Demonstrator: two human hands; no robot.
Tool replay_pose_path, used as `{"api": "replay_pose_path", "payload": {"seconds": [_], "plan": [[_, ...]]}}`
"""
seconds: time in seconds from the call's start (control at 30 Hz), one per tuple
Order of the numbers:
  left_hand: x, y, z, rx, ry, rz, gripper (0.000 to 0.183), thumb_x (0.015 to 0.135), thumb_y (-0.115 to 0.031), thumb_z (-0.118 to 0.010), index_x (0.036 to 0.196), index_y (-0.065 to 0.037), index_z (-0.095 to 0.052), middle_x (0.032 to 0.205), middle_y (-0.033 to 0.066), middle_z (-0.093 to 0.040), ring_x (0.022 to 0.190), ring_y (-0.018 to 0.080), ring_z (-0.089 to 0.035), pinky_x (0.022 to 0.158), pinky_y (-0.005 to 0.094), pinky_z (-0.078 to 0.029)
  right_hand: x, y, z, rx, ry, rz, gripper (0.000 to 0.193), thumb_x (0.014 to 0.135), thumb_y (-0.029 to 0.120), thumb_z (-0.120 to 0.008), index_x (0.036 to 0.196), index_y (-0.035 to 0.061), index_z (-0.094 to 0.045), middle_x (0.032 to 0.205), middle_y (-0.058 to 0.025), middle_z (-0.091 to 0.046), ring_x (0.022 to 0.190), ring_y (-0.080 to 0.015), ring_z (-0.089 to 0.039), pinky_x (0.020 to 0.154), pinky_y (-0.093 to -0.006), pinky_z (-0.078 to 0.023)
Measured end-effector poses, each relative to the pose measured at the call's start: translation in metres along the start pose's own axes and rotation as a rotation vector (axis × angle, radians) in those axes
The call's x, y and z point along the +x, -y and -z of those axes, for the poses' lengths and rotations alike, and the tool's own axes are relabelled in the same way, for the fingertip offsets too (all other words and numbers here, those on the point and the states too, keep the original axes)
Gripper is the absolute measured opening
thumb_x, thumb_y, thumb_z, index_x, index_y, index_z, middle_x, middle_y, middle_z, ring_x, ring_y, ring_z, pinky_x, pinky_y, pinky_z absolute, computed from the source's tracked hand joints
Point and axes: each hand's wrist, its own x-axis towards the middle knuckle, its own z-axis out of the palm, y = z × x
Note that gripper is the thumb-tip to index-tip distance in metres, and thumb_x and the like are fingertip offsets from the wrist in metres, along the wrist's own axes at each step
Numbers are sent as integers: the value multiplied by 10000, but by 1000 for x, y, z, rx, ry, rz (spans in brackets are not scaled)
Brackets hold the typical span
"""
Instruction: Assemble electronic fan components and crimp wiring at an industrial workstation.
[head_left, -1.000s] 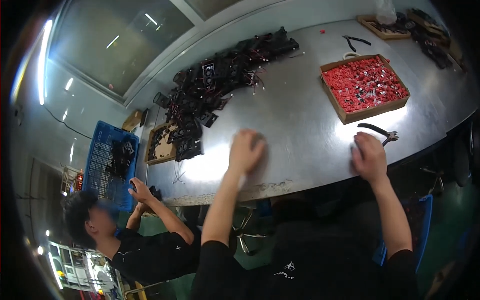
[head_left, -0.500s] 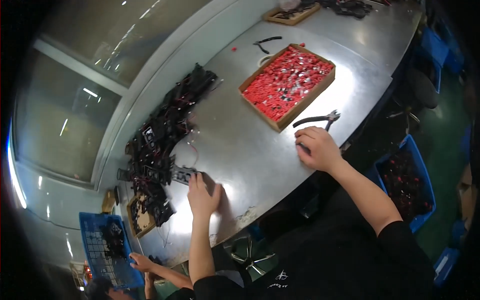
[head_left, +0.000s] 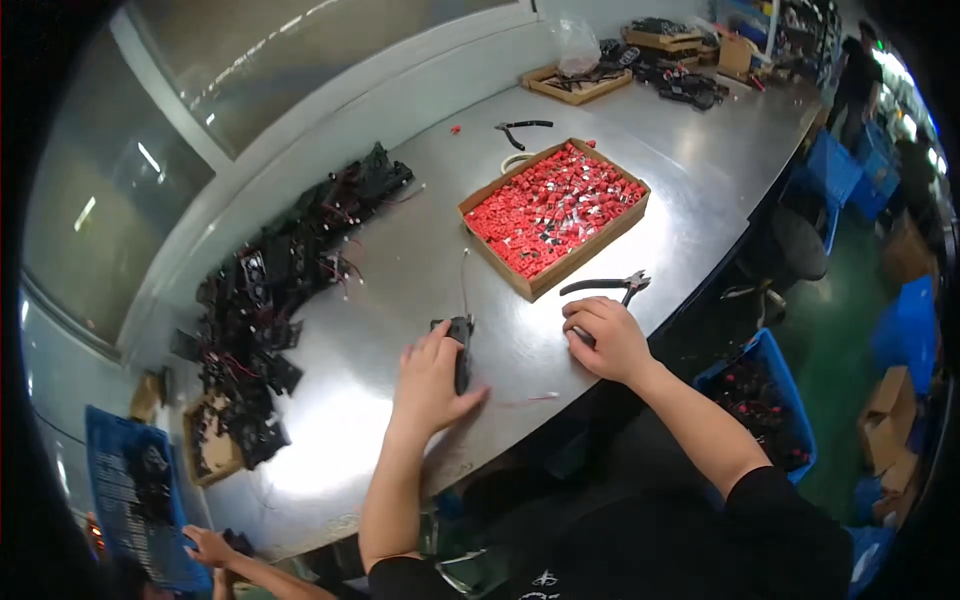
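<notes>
One metal desk (head_left: 390, 265) is seen. By the left hand (head_left: 428, 385), the nearer, a black part (head_left: 462, 362) is grasped at that hand's right side; the right hand (head_left: 607, 342) is curled at black-handled cutters (head_left: 596, 285), grip undetermined. The part's long axis is directed away from the body, its far lead (head_left: 464, 285) pointed likewise.

1 L hand (head_left: 430, 380), 1 R hand (head_left: 612, 343); 2 prs. pliers (head_left: 595, 286); 1 box (head_left: 590, 250), its red pcs. (head_left: 550, 212) are uncountable; 1 pale ring (head_left: 508, 162); 1 separate blk module (head_left: 460, 330); blk pile (head_left: 280, 270) qty. is unclear.
</notes>
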Motion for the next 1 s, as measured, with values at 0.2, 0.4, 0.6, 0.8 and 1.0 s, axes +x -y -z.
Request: {"api": "replay_pose_path", "payload": {"seconds": [0.2,0.4,0.6,0.8,1.0], "plan": [[-29,28,-1,-65,-148,114,700,808,-282,-791,1441,-97,-557,1574,239,-453,1300,423,-566,1067,524,-480,55,8,18,4,405,-232,176,942,217,-681,1006,58,-718,920,-151,-729,906,-357,-714,791,-451,-562],[-23,50,-3,-299,-293,188,753,822,-250,-749,1517,-81,-511,1548,231,-477,1325,416,-537,1099,493,-466,162,-101,4,-423,173,-180,262,950,227,-708,1154,65,-731,1121,-192,-726,985,-370,-713,862,-486,-568],[-12,48,13,-1654,-202,316,771,875,-202,-506,1616,-68,-337,1479,281,-546,1232,371,-676,1003,441,-591,189,-135,0,-400,402,-385,188,840,201,-767,994,94,-783,954,-182,-771,929,-348,-744,836,-456,-587],[-8,38,11,-2043,-160,150,763,890,-129,-405,1637,-36,-279,1445,273,-574,1242,389,-677,980,451,-625,211,-141,-1,-517,525,-463,274,739,197,-854,983,86,-797,945,-178,-776,898,-306,-754,816,-446,-591],[-9,42,2,-1867,-195,238,714,917,-110,-409,1618,-5,-333,1476,222,-566,1235,322,-675,1013,430,-598,209,-113,-11,-745,601,-404,290,752,206,-829,972,31,-758,981,-187,-773,911,-339,-748,816,-447,-587]]}}
